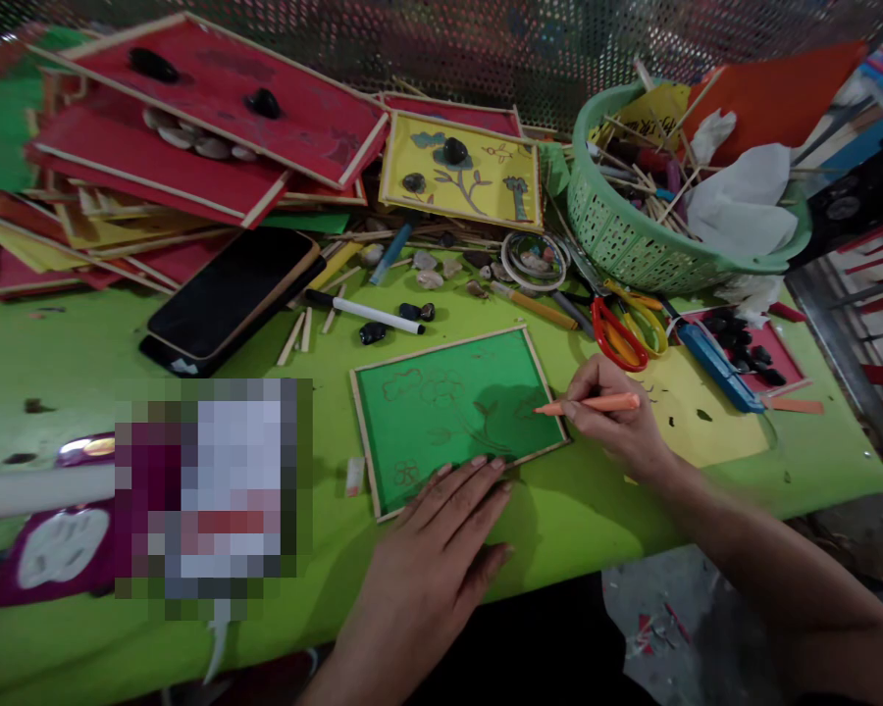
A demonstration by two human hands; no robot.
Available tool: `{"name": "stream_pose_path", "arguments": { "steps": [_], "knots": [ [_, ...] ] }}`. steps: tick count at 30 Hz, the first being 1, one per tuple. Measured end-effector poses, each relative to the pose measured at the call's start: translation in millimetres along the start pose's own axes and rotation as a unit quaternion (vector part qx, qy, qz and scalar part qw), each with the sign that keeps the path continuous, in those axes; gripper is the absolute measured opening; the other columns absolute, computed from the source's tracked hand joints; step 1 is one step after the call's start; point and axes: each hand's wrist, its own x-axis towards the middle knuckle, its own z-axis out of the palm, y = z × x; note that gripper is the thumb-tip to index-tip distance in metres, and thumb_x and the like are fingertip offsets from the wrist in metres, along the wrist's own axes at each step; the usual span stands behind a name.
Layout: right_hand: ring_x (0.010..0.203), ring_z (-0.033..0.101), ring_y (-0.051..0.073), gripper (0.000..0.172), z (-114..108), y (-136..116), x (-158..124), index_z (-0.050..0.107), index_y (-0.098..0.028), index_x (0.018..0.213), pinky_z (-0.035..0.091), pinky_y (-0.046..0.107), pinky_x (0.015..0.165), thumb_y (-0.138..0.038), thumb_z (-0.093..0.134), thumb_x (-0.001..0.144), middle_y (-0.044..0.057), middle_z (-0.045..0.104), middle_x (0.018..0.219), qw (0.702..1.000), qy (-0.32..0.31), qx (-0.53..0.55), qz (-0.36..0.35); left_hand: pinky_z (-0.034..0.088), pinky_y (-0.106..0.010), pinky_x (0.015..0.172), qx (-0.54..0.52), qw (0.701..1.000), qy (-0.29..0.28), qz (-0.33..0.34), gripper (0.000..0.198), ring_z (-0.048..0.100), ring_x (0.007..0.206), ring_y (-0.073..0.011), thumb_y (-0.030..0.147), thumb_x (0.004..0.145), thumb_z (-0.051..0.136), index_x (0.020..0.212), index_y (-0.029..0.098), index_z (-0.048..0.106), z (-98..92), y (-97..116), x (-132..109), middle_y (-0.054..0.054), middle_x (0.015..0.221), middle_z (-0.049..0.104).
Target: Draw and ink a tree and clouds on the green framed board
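A green board [460,417] with a thin wooden frame lies on the table in front of me, bearing outlined flowers, leaves and a curved stem. My left hand [441,539] rests flat across its lower edge, fingers stretched out and holding nothing. In my right hand [607,417] an orange marker [610,403] is pinched, its tip at the board's right side beside a small drawn shape. To the left of the frame lies a small white eraser-like block [354,477]. Just above the board are a white marker [379,314] with a black cap and shiny black stones [373,333].
Framed red boards [213,108] are piled at back left, near a yellow decorated board [460,172]. A dark phone [235,289] lies before them. At right are a green basket [618,230] of sticks and paper, red-handled scissors [618,338] and a blue box cutter [717,365].
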Motion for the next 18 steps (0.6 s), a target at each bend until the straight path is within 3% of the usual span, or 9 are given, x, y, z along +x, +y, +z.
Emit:
{"name": "stream_pose_path", "arguments": {
  "steps": [18],
  "knots": [
    [0.054,0.046,0.009,0.016,0.0,1.1,0.4,0.055,-0.022,0.071,0.047,0.024,0.050,-0.024,0.069,0.078,-0.005,0.053,0.062,1.000,-0.007,0.011,-0.008,0.057,-0.049,0.107,0.008,1.000,0.001,0.002,0.037,0.061,0.133,-0.0260,0.026,0.102,0.052,0.137,0.016,0.061,0.1,-0.6,-0.2,-0.010,0.145,0.063]
  ]
}}
